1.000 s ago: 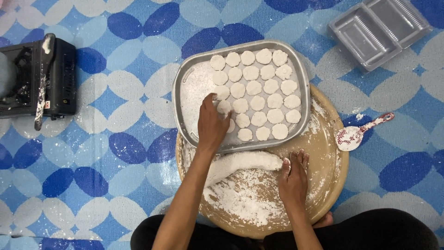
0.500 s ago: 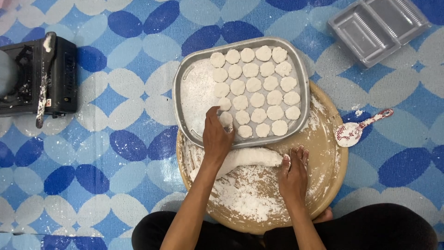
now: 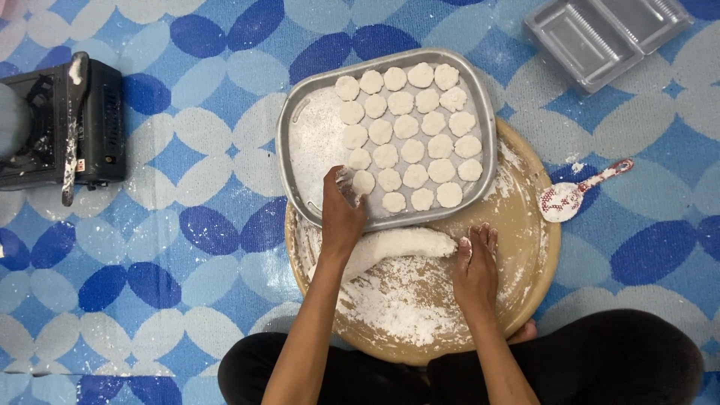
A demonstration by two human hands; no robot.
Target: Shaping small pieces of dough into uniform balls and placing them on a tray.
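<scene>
Looking straight down on a blue and white patterned mat (image 3: 187, 247), a dark portable stove (image 3: 71, 127) sits far off to the left, a flour-smeared tool laid across it. Up in the top right corner lies a clear plastic tray (image 3: 607, 34), well apart from the work. A patterned spoon (image 3: 574, 196) rests on the mat just beside the right edge of the round wooden board (image 3: 525, 247). The board is dusted with loose flour (image 3: 390, 300), thickest toward the person's knees.

A metal tray (image 3: 307, 142) overlaps the far side of the board, and its right two thirds are filled with rows of flat white dough discs (image 3: 409, 127); the left strip of the tray is bare and floury.

Now the hands. The left hand (image 3: 341, 214) reaches over the tray's near rim, fingers bent down at the lowest disc of the left column; whether it pinches that disc or only touches it, I cannot tell. The dough log (image 3: 397, 244) lies on the board just below the tray, running from under the left wrist across to the right. The right hand (image 3: 474, 266) rests flat and loose on the board, fingertips at the log's right end, gripping nothing.
</scene>
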